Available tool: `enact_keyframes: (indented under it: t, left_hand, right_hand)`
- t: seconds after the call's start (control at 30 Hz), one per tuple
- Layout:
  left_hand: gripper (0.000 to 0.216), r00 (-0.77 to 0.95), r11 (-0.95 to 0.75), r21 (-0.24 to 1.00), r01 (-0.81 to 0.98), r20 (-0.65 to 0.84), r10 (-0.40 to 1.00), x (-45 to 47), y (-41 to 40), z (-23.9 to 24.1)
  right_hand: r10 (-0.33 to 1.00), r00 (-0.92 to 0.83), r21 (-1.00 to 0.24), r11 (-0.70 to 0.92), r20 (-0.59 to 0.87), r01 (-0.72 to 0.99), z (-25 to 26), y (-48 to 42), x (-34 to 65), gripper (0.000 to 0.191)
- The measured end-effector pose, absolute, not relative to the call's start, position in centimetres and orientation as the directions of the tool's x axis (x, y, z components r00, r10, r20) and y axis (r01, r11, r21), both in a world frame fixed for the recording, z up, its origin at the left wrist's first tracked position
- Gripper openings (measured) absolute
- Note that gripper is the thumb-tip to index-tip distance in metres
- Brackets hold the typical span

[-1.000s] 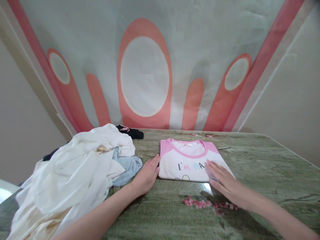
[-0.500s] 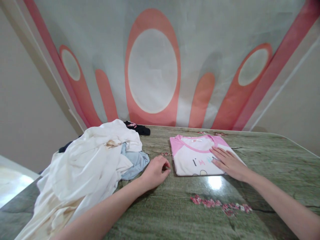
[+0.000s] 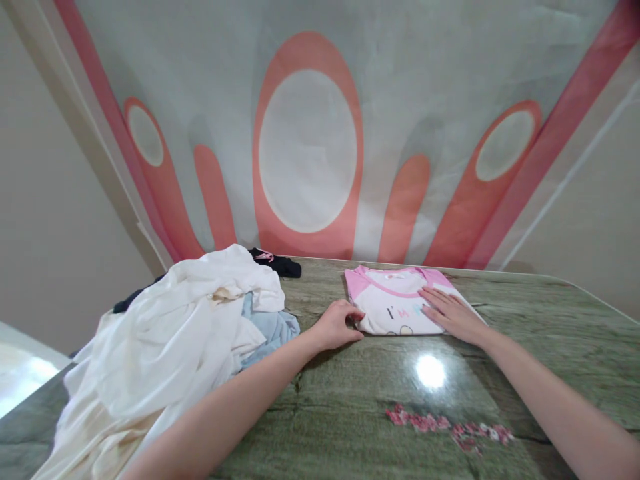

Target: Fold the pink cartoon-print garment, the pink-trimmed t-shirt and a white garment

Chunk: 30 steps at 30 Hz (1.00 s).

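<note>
A folded T-shirt [image 3: 380,308], white with pink shoulders and printed lettering, lies on the table. Flat on its right side rests my right hand [image 3: 456,316], fingers stretched out, covering part of the print. My left hand [image 3: 340,325] is at the shirt's front left corner with fingers curved. A gap shows between its thumb and forefinger, and the forefinger's tip reaches the shirt's edge.
On the left a loose heap of white clothes [image 3: 165,333] spreads over the table [image 3: 350,413]. Pale blue cloth [image 3: 275,330] pokes out beside it, and a black garment [image 3: 285,267] lies behind. A patterned wall covering [image 3: 390,80] rises along the far edge.
My left hand has moved right, from beside the heap to the shirt's corner. The shirt sits slightly farther back, with my right hand still flat on it. The view has tilted a little.
</note>
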<state>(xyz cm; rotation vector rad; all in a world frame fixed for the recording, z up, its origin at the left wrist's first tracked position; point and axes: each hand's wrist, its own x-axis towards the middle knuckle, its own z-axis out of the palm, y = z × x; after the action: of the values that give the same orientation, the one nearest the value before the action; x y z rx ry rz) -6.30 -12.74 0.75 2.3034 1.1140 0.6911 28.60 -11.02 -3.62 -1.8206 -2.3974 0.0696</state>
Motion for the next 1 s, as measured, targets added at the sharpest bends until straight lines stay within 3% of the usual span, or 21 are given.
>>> enact_keyframes:
  t: [0.23,0.37,0.47,0.73,1.0]
  left_hand:
    - [0.03,0.472,-0.505,0.588,0.632,0.225,0.852,-6.8,-13.0,0.1]
    - [0.036,0.478,-0.497,0.578,0.647,0.199,0.855,-6.8,-13.2,0.1]
    - [0.039,0.474,-0.485,0.571,0.662,0.181,0.861,-6.7,-13.2,0.1]
    - [0.021,0.479,-0.492,0.532,0.689,0.175,0.86,-6.5,-13.3,0.1]
    - [0.021,0.514,-0.516,0.522,0.679,0.164,0.842,-6.8,-13.2,0.5]
  right_hand:
    - [0.976,-0.156,-0.14,0.178,0.154,0.974,-3.5,-11.1,25.4,0.058]
    - [0.915,-0.364,-0.19,0.394,0.175,0.899,-2.8,-11.6,19.4,0.053]
    - [0.887,-0.428,-0.238,0.46,0.176,0.855,-2.1,-10.8,15.8,0.052]
    - [0.965,-0.242,-0.178,0.258,0.106,0.95,-2.1,-7.5,13.0,0.054]
    - [0.963,-0.233,-0.139,0.251,0.134,0.958,-2.3,-8.1,13.0,0.055]
